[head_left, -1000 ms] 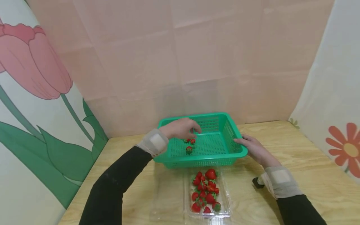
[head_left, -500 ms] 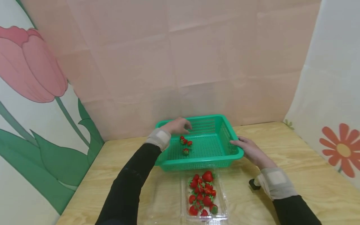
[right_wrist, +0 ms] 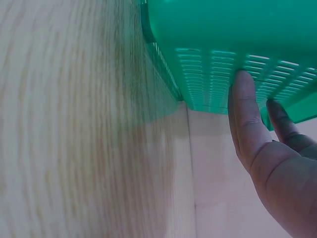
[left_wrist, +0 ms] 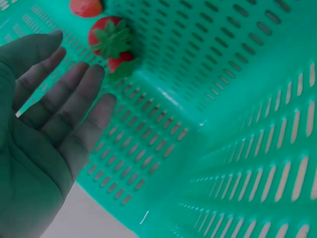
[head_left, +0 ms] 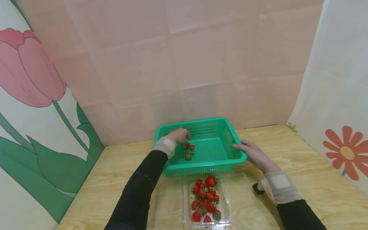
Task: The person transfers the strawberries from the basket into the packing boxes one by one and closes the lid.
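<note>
A green perforated plastic basket [head_left: 201,165] stands on the table with a few strawberries [head_left: 188,156] on its floor, toward the left. My left hand [head_left: 180,135] is inside the basket, over these berries. In the left wrist view its fingers reach out slightly bent and hold nothing, with a leafy strawberry [left_wrist: 101,29] just beyond the fingertips. My right hand [head_left: 255,154] grips the basket's right side, thumb over the rim. From the right wrist view, the fingers [right_wrist: 245,96] lie against the slotted outer wall.
In front of the basket lies a clear plastic punnet [head_left: 226,207] with several strawberries [head_left: 210,206], its transparent lid folded out to the left. A small black object [head_left: 257,188] is beside the right wrist. A pink cloth wall [head_left: 172,64] rises behind the table.
My left hand has moved left and lowered toward the berries in the basket. The right hand stays on the rim. The whole view has shifted slightly.
</note>
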